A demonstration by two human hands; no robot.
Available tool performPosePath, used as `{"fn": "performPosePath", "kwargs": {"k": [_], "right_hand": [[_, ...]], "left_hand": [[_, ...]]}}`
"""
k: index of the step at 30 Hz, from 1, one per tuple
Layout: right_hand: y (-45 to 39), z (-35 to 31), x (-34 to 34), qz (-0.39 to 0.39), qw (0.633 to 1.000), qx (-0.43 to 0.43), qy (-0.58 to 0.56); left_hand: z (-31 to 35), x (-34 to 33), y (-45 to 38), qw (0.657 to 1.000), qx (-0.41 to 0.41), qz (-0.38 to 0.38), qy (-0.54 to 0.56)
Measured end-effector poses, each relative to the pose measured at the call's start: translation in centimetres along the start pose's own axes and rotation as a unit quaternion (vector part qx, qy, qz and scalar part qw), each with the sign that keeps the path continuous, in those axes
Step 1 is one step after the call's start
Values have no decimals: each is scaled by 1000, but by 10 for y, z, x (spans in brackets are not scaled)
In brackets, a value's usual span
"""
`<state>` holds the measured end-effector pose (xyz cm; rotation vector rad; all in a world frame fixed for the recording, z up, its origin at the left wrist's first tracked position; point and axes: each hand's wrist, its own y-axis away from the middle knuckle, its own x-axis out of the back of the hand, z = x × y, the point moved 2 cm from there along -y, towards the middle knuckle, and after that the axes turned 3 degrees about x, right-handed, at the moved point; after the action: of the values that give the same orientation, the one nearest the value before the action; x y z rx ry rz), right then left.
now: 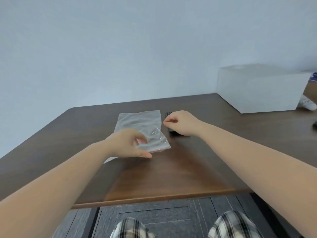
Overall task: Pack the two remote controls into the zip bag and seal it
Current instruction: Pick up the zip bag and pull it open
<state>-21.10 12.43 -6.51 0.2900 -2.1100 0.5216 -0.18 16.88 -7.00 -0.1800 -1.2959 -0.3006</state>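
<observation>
A clear zip bag (140, 123) with a red seal strip lies flat in the middle of the brown table (171, 172). My left hand (127, 143) is on the bag's near edge, with fingers on top and thumb below, pinching the plastic. My right hand (181, 122) hovers just right of the bag, fingers curled and thumb against forefinger with nothing seen between them. A dark remote control (172, 131) lies on the table under that hand; only its two ends show. Another dark object (315, 125) sits at the far right edge, too cut off to identify.
A white box (260, 88) stands at the table's back right, with a white object (307, 104) behind it. The table's front edge (154, 199) runs close to my plaid-clad knees. A pale wall rises behind the table.
</observation>
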Motion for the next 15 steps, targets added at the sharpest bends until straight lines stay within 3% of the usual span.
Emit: {"fn": "performPosePath", "kwargs": {"k": [3, 9, 15], "right_hand": [[4, -7, -10, -4, 1000, 10, -9], [2, -17, -28, -2, 998, 27, -49], [-14, -24, -38, 53, 991, 10, -119]], "left_hand": [[-7, -11, 9, 999, -22, 16, -26], [-17, -21, 4, 992, 8, 122, -19], [-14, -28, -15, 977, -26, 130, -166]]}}
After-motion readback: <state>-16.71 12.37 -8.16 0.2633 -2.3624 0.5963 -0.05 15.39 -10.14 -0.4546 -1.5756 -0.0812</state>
